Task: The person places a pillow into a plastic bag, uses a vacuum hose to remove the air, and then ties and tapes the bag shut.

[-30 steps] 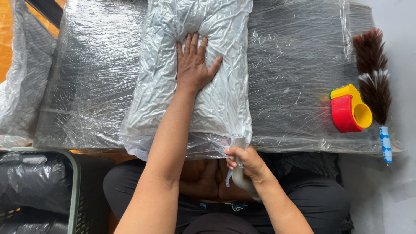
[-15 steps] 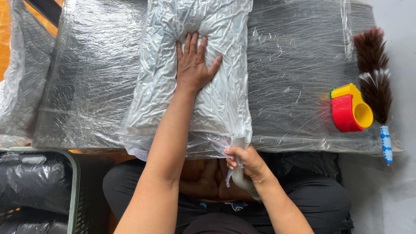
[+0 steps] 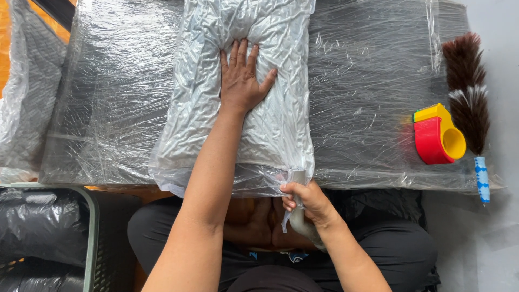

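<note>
The bag (image 3: 243,92), a crinkled silvery plastic sack stuffed with something soft, lies in the middle of the counter (image 3: 367,124), its near end hanging just over the near edge. I judge it light and yielding, with a slick film that would slide under a loose grip; the flat middle and the gathered near corner look like the best places to hold.

My left hand (image 3: 241,81) lies flat on its far half, fingers spread wide and pressing down. My right hand (image 3: 305,203) is closed around a pale tube (image 3: 297,216) that meets the bag's near right corner.

The counter itself is wrapped in clear film. At its right edge sit a red and yellow tape dispenser (image 3: 438,135) and a brown feather duster (image 3: 467,92). A dark basket (image 3: 89,238) stands near left.
</note>
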